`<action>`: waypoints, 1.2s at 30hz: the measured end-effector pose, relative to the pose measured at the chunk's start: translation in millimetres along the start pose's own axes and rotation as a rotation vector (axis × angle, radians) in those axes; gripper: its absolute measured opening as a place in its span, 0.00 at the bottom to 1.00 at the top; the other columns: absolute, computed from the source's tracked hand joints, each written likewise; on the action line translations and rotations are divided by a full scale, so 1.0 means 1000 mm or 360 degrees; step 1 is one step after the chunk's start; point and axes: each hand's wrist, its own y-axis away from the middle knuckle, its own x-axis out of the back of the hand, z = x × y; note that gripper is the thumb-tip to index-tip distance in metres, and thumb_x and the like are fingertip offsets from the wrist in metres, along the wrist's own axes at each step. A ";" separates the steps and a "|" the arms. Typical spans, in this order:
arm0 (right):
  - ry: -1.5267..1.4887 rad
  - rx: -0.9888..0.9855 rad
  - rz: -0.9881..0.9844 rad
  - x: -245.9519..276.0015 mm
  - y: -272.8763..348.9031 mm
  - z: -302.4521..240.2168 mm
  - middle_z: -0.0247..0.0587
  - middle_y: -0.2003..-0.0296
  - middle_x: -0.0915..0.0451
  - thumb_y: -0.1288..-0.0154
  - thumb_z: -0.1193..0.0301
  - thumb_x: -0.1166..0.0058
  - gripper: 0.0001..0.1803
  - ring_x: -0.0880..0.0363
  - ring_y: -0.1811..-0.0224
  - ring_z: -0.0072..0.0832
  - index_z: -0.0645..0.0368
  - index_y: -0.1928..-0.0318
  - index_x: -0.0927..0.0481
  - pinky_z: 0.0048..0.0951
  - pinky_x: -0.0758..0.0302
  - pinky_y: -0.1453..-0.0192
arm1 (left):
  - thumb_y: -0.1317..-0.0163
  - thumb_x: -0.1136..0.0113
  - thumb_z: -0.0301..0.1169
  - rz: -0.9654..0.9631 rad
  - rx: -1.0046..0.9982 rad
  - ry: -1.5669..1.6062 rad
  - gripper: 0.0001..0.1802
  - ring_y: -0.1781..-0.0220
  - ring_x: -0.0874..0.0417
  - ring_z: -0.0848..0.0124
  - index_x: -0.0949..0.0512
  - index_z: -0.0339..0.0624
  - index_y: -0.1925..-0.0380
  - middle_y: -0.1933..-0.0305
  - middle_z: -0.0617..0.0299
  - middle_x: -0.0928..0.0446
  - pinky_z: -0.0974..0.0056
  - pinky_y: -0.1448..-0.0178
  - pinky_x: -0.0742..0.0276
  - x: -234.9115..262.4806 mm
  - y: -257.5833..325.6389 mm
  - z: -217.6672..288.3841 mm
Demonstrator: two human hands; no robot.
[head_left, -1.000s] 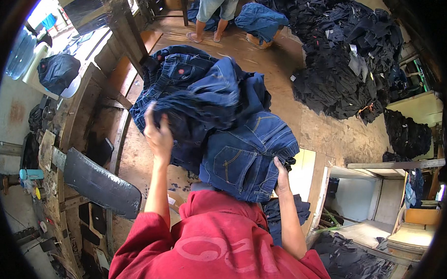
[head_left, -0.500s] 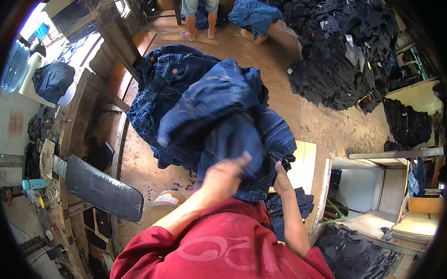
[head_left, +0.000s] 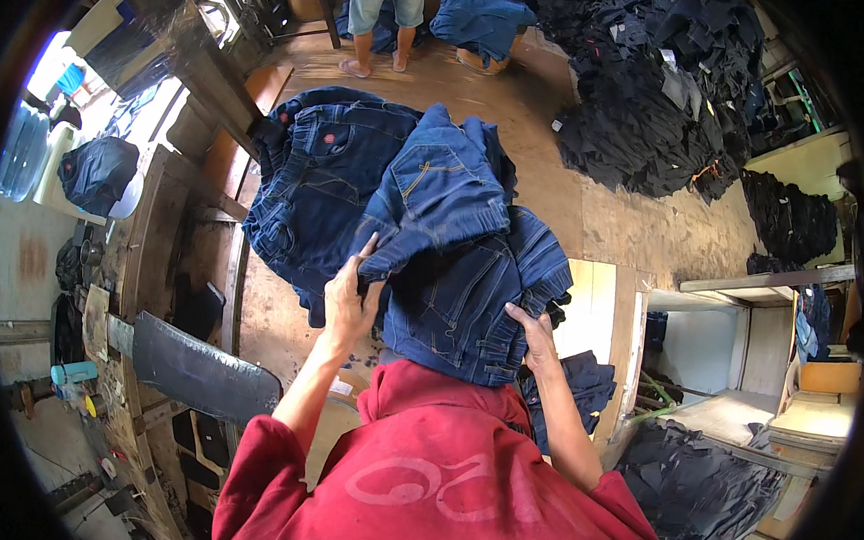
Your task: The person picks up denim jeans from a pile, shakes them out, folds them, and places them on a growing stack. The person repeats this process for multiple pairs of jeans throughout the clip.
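Note:
Dark blue denim jeans lie heaped before my lap. My left hand (head_left: 349, 300) is at the near left corner of the upper folded pair of jeans (head_left: 448, 179), its edge between thumb and fingers; the index finger stretches along the cloth. My right hand (head_left: 536, 333) pinches the gathered waistband side of the lower pair of jeans (head_left: 452, 298), which rests against my front. Yellowish stitching shows on the upper pair. More jeans (head_left: 324, 169) with a small red patch lie beneath and to the left.
A large heap of black cloth (head_left: 654, 100) covers the floor at the far right. A person's legs (head_left: 381, 24) stand at the back beside a blue-covered basket (head_left: 481, 30). At left are a dark padded board (head_left: 202, 368) and wooden framing; folded dark garments (head_left: 579, 393) lie by my right forearm.
My left hand has moved left and away from me, off the lower pair. The upper jeans, blurred before, now lie flatter and spread out. My right hand keeps its hold.

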 end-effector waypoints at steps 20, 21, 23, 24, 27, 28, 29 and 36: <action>-0.0080 -0.0147 0.0161 0.018 -0.024 0.015 0.45 0.46 0.15 0.41 0.64 0.28 0.32 0.13 0.47 0.39 0.61 0.37 0.21 0.45 0.14 0.39 | 0.49 0.16 0.33 0.1182 0.0715 -0.0629 0.29 0.42 0.20 0.48 0.16 0.37 0.46 0.50 0.48 0.19 0.46 0.34 0.27 0.040 -0.038 -0.120; -0.0072 -0.0160 0.0171 0.020 -0.026 0.016 0.45 0.46 0.15 0.41 0.64 0.28 0.31 0.13 0.46 0.40 0.61 0.38 0.20 0.45 0.14 0.39 | 0.48 0.21 0.25 0.1264 0.0486 -0.0404 0.22 0.43 0.19 0.47 0.16 0.36 0.51 0.48 0.47 0.19 0.49 0.36 0.24 0.035 -0.040 -0.098; -0.0062 -0.0194 0.0195 0.024 -0.030 0.020 0.46 0.43 0.16 0.41 0.63 0.27 0.33 0.13 0.44 0.41 0.60 0.37 0.22 0.48 0.15 0.37 | 0.47 0.25 0.22 0.0944 0.0176 0.0039 0.19 0.42 0.17 0.47 0.16 0.36 0.53 0.46 0.47 0.17 0.50 0.34 0.22 0.017 -0.037 -0.038; -0.0050 -0.0172 0.0179 0.028 -0.033 0.022 0.47 0.43 0.16 0.40 0.63 0.27 0.33 0.14 0.44 0.41 0.60 0.36 0.23 0.48 0.15 0.37 | 0.45 0.21 0.29 0.0577 0.0046 -0.0102 0.22 0.44 0.14 0.48 0.15 0.38 0.50 0.47 0.47 0.15 0.49 0.36 0.20 0.006 -0.031 -0.005; -0.0082 -0.0213 0.0206 0.044 -0.043 0.032 0.50 0.39 0.18 0.30 0.63 0.32 0.32 0.15 0.40 0.43 0.59 0.31 0.27 0.50 0.15 0.35 | 0.45 0.20 0.38 -0.0549 -0.0698 0.0416 0.21 0.46 0.13 0.49 0.13 0.41 0.55 0.49 0.52 0.13 0.49 0.37 0.19 -0.011 -0.017 0.052; -0.0097 -0.0219 0.0194 0.052 -0.046 0.037 0.50 0.38 0.18 0.27 0.63 0.35 0.29 0.16 0.39 0.43 0.59 0.31 0.27 0.50 0.15 0.35 | 0.46 0.19 0.41 -0.0854 -0.0828 0.0552 0.21 0.46 0.13 0.50 0.12 0.42 0.57 0.50 0.54 0.12 0.50 0.36 0.19 -0.011 -0.015 0.052; -0.0109 -0.0214 0.0215 0.060 -0.049 0.042 0.50 0.38 0.18 0.24 0.63 0.38 0.27 0.16 0.38 0.43 0.60 0.31 0.27 0.51 0.16 0.34 | 0.49 0.18 0.43 -0.0470 -0.0640 0.0441 0.21 0.46 0.13 0.52 0.12 0.43 0.59 0.52 0.56 0.12 0.47 0.37 0.20 -0.007 -0.013 0.041; -0.0263 -0.0252 0.0081 0.107 -0.078 0.074 0.47 0.38 0.17 0.21 0.70 0.48 0.21 0.16 0.37 0.39 0.61 0.32 0.27 0.48 0.16 0.34 | 0.54 0.11 0.36 0.0815 0.1106 -0.0887 0.66 0.36 0.21 0.42 0.46 0.33 0.20 0.41 0.39 0.20 0.46 0.31 0.26 0.067 -0.022 -0.143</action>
